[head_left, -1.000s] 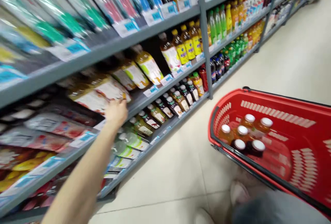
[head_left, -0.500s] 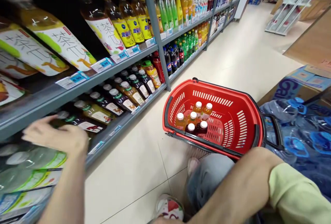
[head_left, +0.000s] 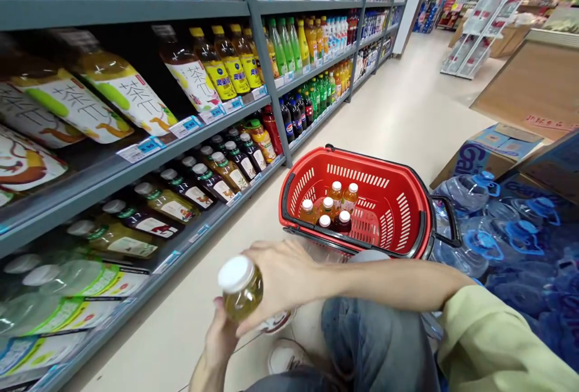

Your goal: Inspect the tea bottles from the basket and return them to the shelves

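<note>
Bottle [head_left: 245, 303] with a white cap is hovering above the floor [head_left: 176, 319], between the bottom shelf's front edge [head_left: 183, 251] and the red basket [head_left: 394, 176]. Its long axis is standing steeply, the cap pointing up and leaning slightly toward the shelf. Fingers of the right hand [head_left: 287, 274] are gripping it; the left hand [head_left: 218, 338] is touching its lower left side, but whether those fingers are closing cannot be told.
</note>
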A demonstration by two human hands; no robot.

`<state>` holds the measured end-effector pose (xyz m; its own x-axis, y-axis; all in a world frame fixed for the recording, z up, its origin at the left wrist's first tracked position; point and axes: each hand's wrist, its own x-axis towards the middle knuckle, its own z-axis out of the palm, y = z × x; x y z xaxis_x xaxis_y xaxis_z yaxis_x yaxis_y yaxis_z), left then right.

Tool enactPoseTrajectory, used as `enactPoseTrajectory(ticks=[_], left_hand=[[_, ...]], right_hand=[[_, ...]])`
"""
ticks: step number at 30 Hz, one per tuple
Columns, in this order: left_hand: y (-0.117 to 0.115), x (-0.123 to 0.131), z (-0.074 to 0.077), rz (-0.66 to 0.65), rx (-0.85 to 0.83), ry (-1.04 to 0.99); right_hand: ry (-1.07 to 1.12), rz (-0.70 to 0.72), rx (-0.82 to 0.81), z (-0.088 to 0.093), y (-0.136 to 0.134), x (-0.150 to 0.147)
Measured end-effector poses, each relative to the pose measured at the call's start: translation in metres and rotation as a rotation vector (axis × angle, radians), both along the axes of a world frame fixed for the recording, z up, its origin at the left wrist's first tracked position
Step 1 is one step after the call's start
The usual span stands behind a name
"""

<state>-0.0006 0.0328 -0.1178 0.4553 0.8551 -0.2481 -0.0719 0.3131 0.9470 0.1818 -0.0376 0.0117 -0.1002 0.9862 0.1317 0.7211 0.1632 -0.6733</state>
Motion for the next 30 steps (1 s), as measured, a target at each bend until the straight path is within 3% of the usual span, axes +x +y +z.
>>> enactPoseTrajectory(ticks=[2, 5, 8, 12, 17, 27, 30], left_hand=[[-0.001, -0.013, 0.015, -0.131, 0.009, 0.027], [-0.001, -0.014, 0.049, -0.32, 0.087, 0.123], [-0.015, -0.009, 0.07, -0.292, 0.222, 0.204], [-0.04, -0.01, 0.058, -0.177, 0.191, 0.178], [-0.047, -0.013, 0.041, -0.28, 0.081, 0.159], [-0.056, -0.013, 0.058, -0.216, 0.129, -0.182], [-0.055, -0.012, 0.066, -0.173, 0.207, -0.179]], right_hand=[[0.102, -0.119, -0.082, 0.005, 0.003, 0.007], [0.305, -0.181, -0.212, 0.013, 0.005, 0.011], [0.454, -0.191, -0.228, 0.014, 0.006, 0.008], [0.322, -0.223, -0.177, 0.006, 0.007, -0.003], [0.119, -0.24, -0.192, 0.0, 0.008, -0.011], [0.351, -0.229, -0.031, -0.008, 0.0, -0.026], [0.408, -0.212, -0.02, -0.012, 0.001, -0.027]])
